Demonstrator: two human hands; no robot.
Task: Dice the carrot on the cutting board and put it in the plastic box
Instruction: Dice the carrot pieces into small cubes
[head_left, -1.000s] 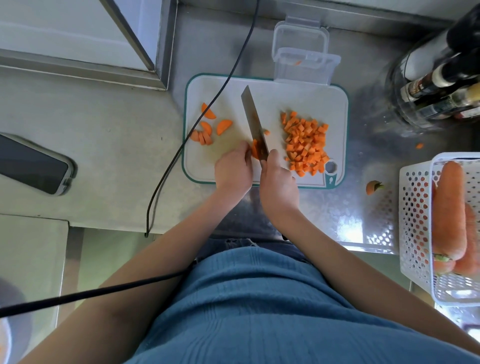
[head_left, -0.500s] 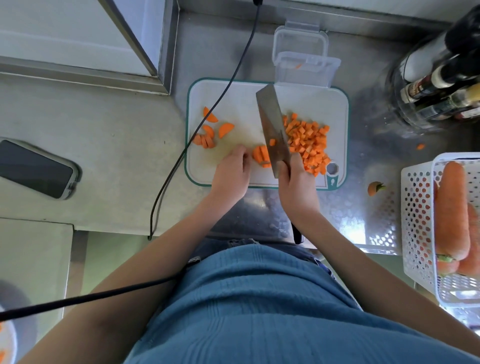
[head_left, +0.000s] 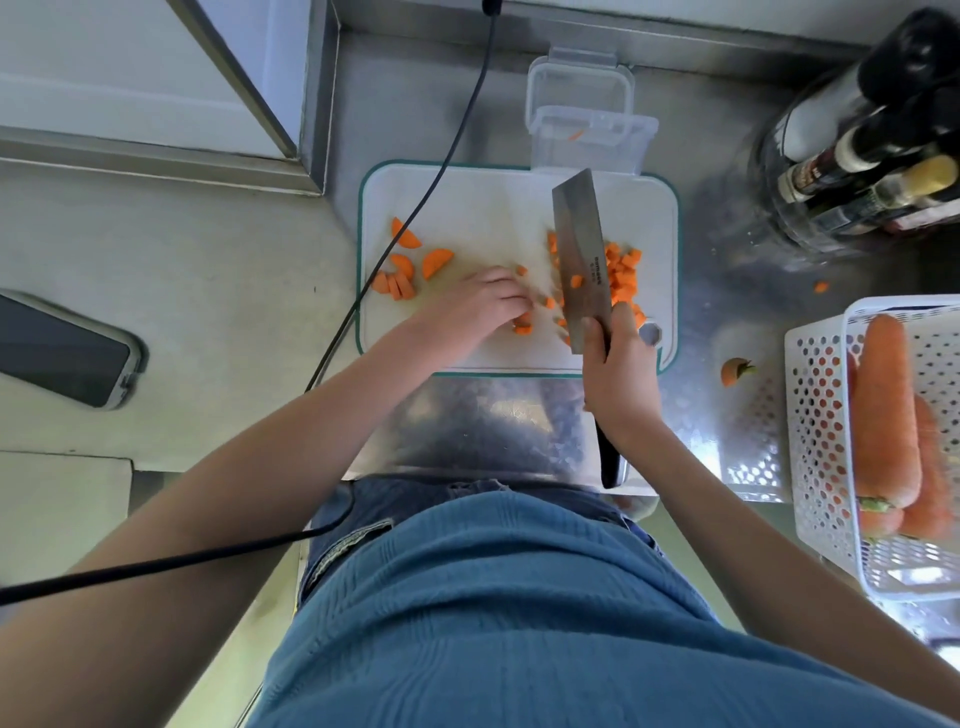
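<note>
Right hand (head_left: 618, 369) grips the cleaver (head_left: 582, 260) handle, thumb up against the blade base; blade now laid flat-side up and tilted, over the left edge of the diced carrot pile (head_left: 621, 278), one cube stuck on the blade face. Half a second ago the blade sat lower and more centred on the board, a second ago it stood edge-down mid-cut beside the left hand. Left hand (head_left: 475, 304) has moved left and forward, fingers bent over a few loose carrot bits (head_left: 522, 325) on the cutting board (head_left: 493, 208); whether it pinches any piece, cannot tell, fingertips hide the contact. Uncut half-round carrot slices (head_left: 408, 265) sit in the same spot at the board's left side. Plastic box (head_left: 592, 137) stands open just behind the board's far edge, touching or overlapping it, with one small orange scrap visible inside. Black cable (head_left: 415, 208) crosses the board's left part. Carrot top (head_left: 735, 371) and a stray orange bit (head_left: 821, 287) lie on the steel counter (head_left: 493, 421) right of the board. White basket (head_left: 821, 415) with whole carrots (head_left: 885, 410) is cut off at the right edge; bottles (head_left: 872, 150) top right are blurred; phone (head_left: 62, 353) is cut off at the left. Pile's left part is hidden under the blade.
</note>
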